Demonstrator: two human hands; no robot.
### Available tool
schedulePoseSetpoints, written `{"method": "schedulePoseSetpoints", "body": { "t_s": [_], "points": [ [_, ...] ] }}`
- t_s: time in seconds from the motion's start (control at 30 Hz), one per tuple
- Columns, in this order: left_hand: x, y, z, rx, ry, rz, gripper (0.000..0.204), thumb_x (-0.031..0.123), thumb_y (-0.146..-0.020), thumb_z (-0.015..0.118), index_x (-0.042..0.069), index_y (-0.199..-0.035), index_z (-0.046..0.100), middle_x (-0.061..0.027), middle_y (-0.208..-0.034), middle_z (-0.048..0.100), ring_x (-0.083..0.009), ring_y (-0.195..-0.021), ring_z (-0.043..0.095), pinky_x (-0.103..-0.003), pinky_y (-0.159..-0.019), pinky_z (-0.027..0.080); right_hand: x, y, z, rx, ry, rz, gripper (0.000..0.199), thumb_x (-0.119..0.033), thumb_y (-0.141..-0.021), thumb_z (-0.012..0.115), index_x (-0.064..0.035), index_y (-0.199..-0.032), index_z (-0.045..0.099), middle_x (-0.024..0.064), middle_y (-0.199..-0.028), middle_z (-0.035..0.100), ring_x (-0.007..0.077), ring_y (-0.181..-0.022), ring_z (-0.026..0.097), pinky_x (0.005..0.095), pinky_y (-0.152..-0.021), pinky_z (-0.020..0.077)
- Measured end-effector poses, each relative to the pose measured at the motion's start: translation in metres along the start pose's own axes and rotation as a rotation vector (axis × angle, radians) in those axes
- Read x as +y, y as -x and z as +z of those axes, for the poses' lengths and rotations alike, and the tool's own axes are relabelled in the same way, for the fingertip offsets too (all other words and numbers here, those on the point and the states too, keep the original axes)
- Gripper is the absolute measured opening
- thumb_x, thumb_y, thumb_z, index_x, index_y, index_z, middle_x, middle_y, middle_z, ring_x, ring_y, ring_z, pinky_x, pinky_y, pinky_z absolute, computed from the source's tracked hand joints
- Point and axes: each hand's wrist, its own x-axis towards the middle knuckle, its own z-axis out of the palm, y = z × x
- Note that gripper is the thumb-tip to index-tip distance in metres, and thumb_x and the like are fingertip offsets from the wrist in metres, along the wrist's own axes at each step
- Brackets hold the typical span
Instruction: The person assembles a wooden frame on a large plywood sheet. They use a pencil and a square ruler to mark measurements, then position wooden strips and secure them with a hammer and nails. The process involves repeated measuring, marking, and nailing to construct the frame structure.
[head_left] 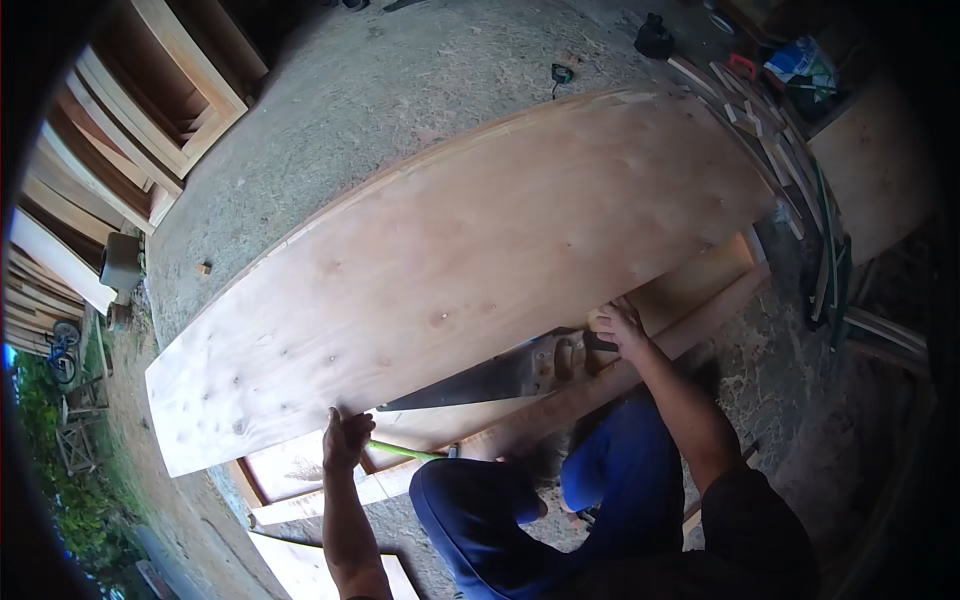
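My one left hand (347,440) and one right hand (622,332), half curled, hold one plywood sheet (480,260) by its edge (one saw (485,382) is near).

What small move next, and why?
Perhaps use the right hand to draw out the handsaw before shifting the plywood sheet: its blade lies along the sheet's near edge, where the left hand is, and the right hand is close to its handle.

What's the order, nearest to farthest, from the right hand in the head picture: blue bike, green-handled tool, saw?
From the right hand:
1. Saw: just left.
2. Green-handled tool: farther left, near the left hand.
3. Blue bike: far left edge.
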Motion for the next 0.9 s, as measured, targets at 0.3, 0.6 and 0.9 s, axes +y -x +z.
{"method": "schedulePoseSetpoints", "body": {
  "t_s": [0.3,0.6,0.9],
  "points": [
    [-0.084,-0.074,0.002,0.602,-0.441,0.748,0.054,0.038,-0.098,0.056,-0.001,-0.135,0.054,-0.0225,-0.127,0.059,-0.0299,-0.118,0.055,-0.042,-0.099,0.043,0.022,-0.133,-0.040,0.086,-0.342,0.009,0.018,-0.029,-0.092,0.055,-0.0128,-0.098,0.060,0.0028,-0.083,0.062,0.0191,-0.072,0.062,0.0372,-0.065,0.0548],
    [-0.064,-0.088,0.021,1.023,-0.777,0.149,0.094,0.056,-0.090,0.057,0.001,-0.156,0.018,-0.0238,-0.162,0.012,-0.0373,-0.151,0.012,-0.052,-0.120,0.014,0.014,-0.185,-0.019,0.255,-0.353,0.045,0.026,-0.052,-0.092,0.062,-0.0265,-0.094,0.059,-0.0080,-0.082,0.056,0.0132,-0.079,0.050,0.0379,-0.075,0.0335],
    [-0.054,-0.079,0.009,0.933,-0.585,0.406,0.095,0.042,-0.089,0.063,0.010,-0.158,0.006,-0.0199,-0.161,0.024,-0.0334,-0.150,0.021,-0.060,-0.119,0.004,0.019,-0.214,0.006,0.369,-0.532,-0.159,0.007,-0.029,-0.095,0.065,-0.0236,-0.097,0.061,-0.0049,-0.079,0.051,0.0104,-0.068,0.045,0.0271,-0.063,0.0394]
  ]
}}
